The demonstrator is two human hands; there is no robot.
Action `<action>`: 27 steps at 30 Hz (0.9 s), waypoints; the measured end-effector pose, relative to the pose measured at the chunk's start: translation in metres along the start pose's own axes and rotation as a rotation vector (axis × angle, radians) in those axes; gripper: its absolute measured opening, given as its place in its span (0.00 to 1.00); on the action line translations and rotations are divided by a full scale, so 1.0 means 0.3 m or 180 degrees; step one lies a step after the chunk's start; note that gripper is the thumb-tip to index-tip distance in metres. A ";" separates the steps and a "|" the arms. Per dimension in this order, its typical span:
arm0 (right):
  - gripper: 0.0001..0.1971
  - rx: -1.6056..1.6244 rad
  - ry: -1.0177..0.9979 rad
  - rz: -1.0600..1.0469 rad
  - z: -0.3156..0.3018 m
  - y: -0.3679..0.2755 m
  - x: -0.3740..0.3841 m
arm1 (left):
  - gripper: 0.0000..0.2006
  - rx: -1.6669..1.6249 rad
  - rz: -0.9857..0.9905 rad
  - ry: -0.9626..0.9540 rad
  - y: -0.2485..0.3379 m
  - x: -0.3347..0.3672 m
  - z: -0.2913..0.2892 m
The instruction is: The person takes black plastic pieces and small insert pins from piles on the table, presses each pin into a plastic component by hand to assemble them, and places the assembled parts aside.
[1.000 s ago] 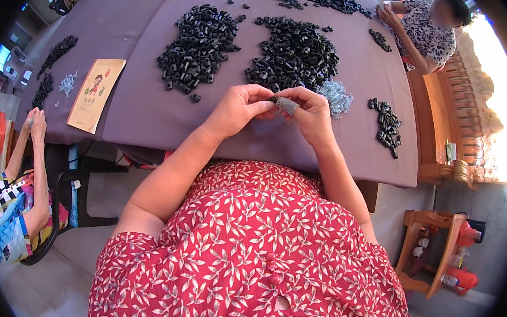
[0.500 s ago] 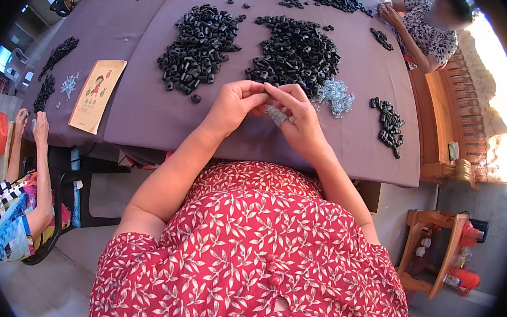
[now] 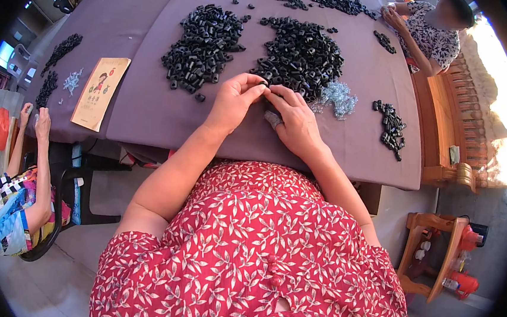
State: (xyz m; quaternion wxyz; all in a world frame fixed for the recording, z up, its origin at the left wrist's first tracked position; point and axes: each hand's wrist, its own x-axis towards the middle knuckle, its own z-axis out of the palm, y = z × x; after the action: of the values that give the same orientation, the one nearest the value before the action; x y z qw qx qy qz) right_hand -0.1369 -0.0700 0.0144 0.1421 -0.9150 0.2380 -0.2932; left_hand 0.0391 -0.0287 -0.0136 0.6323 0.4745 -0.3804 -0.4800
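Purple-clothed surface [image 3: 150, 108], both hands [image 3: 267, 103] pinching one small black part [image 3: 264, 85] together, beside the nearer black parts pile [image 3: 300, 58]

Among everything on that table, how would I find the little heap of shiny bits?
Start at the big purple-grey table. Beside the right-hand heap of small black plastic pieces, by the person's right hand, lies a small pile of silvery metal bits. It alone there glints pale, not black.
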 end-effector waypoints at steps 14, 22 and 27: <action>0.16 0.0400 0.0051 0.0255 0.014 0.031 -0.016 | 0.08 0.0118 -0.0091 -0.0037 0.006 -0.007 0.006; 0.16 0.0257 -0.0042 0.0282 0.012 0.014 -0.010 | 0.08 0.0336 -0.0135 -0.0107 0.008 -0.009 0.002; 0.14 0.0251 0.0064 0.0100 0.012 0.017 -0.015 | 0.08 0.0275 0.0258 0.0048 0.027 -0.016 0.020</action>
State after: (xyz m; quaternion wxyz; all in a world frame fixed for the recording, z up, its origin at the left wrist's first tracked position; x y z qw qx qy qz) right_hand -0.1397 -0.0716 0.0075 0.1803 -0.9018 0.2420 -0.3093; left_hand 0.0342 -0.0247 -0.0043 0.6330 0.4891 -0.4149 -0.4335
